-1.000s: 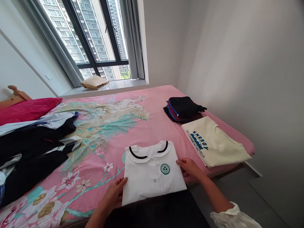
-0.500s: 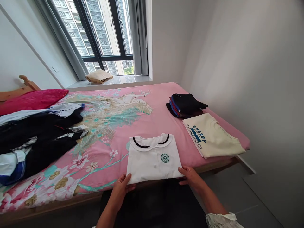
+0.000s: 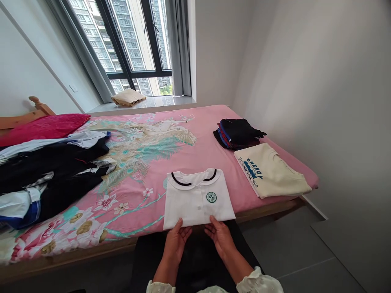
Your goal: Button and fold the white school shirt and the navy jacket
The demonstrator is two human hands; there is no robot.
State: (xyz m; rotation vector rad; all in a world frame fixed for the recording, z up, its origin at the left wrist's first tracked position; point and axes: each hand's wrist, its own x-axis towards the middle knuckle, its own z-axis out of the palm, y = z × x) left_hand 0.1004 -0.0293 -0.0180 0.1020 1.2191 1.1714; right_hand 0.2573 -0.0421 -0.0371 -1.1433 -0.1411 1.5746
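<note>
Shirt (image 3: 197, 201), white and folded, lies at the near edge of the pink bed (image 3: 207, 138), collar toward twelve o'clock, green badge (image 3: 211, 197) at three; our left hand (image 3: 177, 241) touches its hem at seven, our right hand (image 3: 220, 237) at five, thumbs on top; we cannot tell whether either grip is closed on the cloth; from the shirt, we see a folded cream top (image 3: 277, 173) at two, dark folded clothes (image 3: 240, 132) at one, and a loose clothes pile (image 3: 61, 171) between nine and ten.
</note>
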